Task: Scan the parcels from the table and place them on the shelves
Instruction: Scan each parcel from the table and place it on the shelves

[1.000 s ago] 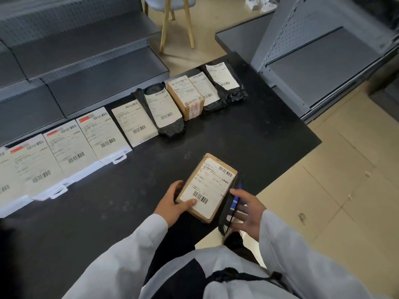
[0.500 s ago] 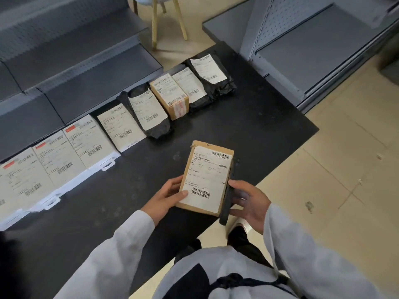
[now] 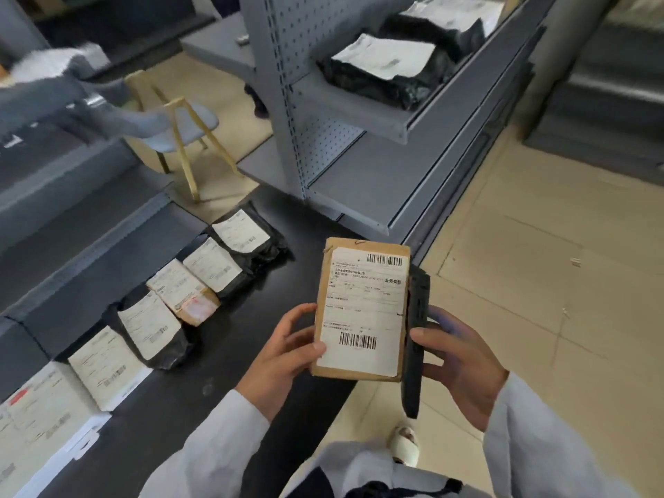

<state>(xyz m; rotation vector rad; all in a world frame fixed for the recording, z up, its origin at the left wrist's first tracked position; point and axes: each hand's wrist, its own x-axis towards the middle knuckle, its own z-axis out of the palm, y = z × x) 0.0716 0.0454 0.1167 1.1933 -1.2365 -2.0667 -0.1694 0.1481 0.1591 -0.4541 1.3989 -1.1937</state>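
The left hand (image 3: 284,357) curls its fingers (image 3: 316,347) round the left edge of a labelled box (image 3: 363,310), thumb on the label, holding it up off the surface (image 3: 222,354). The right hand (image 3: 458,364) grips a black scanner (image 3: 416,332) that stands edge-on, touching the box's right side. Left of the fingers, more parcels (image 3: 176,307) lie in a row on the surface. Beyond and above them, a grey shelf (image 3: 381,113) carries black bags (image 3: 384,73).

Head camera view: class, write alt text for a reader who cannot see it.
A left hand holds a labelled cardboard parcel above a black table's edge; the right hand grips a black handheld scanner beside it. More parcels line the table, near grey shelves bearing black bagged parcels.
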